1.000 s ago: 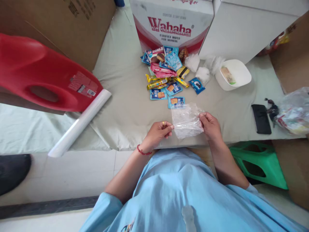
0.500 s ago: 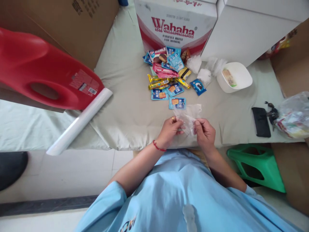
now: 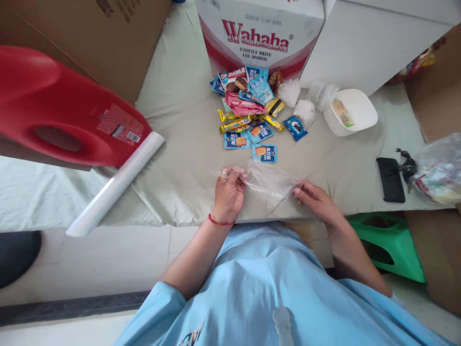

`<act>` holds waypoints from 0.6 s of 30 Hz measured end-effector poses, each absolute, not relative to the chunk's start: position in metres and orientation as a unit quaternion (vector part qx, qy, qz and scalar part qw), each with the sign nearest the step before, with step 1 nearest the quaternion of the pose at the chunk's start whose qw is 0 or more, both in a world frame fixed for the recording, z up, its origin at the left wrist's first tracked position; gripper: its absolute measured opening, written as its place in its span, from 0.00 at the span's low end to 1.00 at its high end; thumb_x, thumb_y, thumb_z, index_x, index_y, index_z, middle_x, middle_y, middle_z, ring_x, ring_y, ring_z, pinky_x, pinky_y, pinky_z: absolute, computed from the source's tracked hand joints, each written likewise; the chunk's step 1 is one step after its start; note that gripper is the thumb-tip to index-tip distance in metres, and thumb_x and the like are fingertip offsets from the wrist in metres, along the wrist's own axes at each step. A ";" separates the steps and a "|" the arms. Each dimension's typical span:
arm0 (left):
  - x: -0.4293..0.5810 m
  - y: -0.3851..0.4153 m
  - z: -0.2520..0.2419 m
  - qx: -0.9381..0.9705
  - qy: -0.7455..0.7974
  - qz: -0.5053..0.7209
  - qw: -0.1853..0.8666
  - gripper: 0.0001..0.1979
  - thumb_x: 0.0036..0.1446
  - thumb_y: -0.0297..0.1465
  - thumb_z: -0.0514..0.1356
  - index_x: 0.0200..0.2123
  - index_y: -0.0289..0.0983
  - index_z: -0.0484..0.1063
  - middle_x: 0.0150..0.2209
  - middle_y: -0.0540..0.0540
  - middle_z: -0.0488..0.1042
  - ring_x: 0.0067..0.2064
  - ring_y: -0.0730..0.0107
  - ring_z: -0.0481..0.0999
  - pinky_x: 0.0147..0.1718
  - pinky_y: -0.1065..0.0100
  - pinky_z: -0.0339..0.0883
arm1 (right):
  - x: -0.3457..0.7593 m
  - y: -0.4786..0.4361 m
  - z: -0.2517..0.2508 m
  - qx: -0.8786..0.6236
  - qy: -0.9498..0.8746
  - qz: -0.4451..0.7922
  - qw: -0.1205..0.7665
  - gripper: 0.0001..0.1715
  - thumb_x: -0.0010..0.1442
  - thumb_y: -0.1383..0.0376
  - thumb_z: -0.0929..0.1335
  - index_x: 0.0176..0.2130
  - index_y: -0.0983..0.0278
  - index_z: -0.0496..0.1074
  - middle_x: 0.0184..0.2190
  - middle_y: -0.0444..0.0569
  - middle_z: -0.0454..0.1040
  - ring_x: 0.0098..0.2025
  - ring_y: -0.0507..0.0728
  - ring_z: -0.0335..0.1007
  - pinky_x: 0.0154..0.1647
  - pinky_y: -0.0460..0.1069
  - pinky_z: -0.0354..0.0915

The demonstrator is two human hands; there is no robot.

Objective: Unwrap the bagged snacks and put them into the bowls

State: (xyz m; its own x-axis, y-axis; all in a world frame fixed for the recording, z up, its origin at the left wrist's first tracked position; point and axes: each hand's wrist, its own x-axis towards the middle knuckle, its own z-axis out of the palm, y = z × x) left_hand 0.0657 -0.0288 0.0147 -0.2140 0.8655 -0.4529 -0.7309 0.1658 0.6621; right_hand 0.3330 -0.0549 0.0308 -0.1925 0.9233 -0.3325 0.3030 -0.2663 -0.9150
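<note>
A clear plastic bag (image 3: 268, 179) is stretched out sideways between my hands, low over the cloth-covered table (image 3: 187, 144). My left hand (image 3: 228, 192), with a red string at the wrist and a ring, pinches the bag's left end. My right hand (image 3: 312, 198) pinches its right end. Just beyond the bag lies a pile of small snack packets (image 3: 252, 113); the nearest is a blue packet (image 3: 264, 153).
A white Wahaha box (image 3: 257, 33) stands behind the snacks. A white bowl (image 3: 351, 113) sits at right, with a black phone (image 3: 391, 179) and a filled plastic bag (image 3: 437, 168) beyond. At left lie a red plastic stool (image 3: 65, 110) and a white roll (image 3: 115, 185). A green stool (image 3: 391, 245) is below right.
The bag was held flat, then bunched between my hands close together; now my hands have drawn apart and pulled it out long and thin.
</note>
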 end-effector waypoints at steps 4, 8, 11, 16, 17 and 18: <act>0.070 -0.034 0.022 0.134 0.432 0.656 0.604 0.15 0.49 0.30 0.73 0.32 0.39 0.68 0.28 0.54 0.72 0.30 0.77 0.74 0.31 0.74 0.67 | 0.340 -0.038 0.043 -0.553 -0.515 0.521 0.397 0.35 0.65 0.36 0.67 0.59 0.54 0.73 0.53 0.54 0.76 0.55 0.61 0.74 0.51 0.56 0.75; 0.074 -0.036 0.026 0.140 0.445 0.668 0.580 0.17 0.49 0.32 0.74 0.34 0.40 0.67 0.30 0.55 0.72 0.32 0.76 0.75 0.30 0.75 0.66 | 0.319 -0.037 0.047 -0.478 -0.591 0.563 0.323 0.46 0.56 0.38 0.76 0.65 0.53 0.69 0.60 0.55 0.74 0.62 0.64 0.72 0.57 0.58 0.74; 0.066 -0.033 0.023 0.113 0.465 0.687 0.547 0.17 0.50 0.32 0.72 0.35 0.41 0.66 0.29 0.56 0.71 0.32 0.76 0.75 0.29 0.74 0.64 | 0.301 -0.043 0.042 -0.485 -0.632 0.545 0.260 0.37 0.55 0.46 0.79 0.58 0.57 0.74 0.51 0.52 0.79 0.52 0.61 0.77 0.51 0.54 0.74; 0.047 -0.027 0.015 0.115 0.518 0.680 0.505 0.15 0.52 0.30 0.69 0.35 0.41 0.63 0.26 0.58 0.69 0.27 0.78 0.70 0.26 0.74 0.59 | 0.292 -0.048 0.039 -0.491 -0.633 0.536 0.267 0.21 0.63 0.46 0.73 0.41 0.61 0.79 0.34 0.47 0.78 0.37 0.56 0.74 0.40 0.50 0.69; 0.045 -0.027 0.014 0.125 0.530 0.677 0.496 0.14 0.53 0.31 0.68 0.35 0.42 0.63 0.26 0.58 0.69 0.26 0.78 0.69 0.26 0.74 0.59 | 0.292 -0.047 0.041 -0.486 -0.637 0.530 0.277 0.21 0.64 0.46 0.73 0.40 0.61 0.79 0.34 0.47 0.78 0.36 0.55 0.73 0.39 0.50 0.68; 0.043 -0.026 0.013 0.136 0.542 0.673 0.485 0.13 0.55 0.31 0.67 0.35 0.42 0.63 0.26 0.58 0.69 0.25 0.78 0.68 0.25 0.74 0.58 | 0.293 -0.047 0.044 -0.482 -0.641 0.523 0.287 0.20 0.65 0.46 0.72 0.40 0.60 0.79 0.34 0.47 0.78 0.36 0.55 0.72 0.39 0.50 0.68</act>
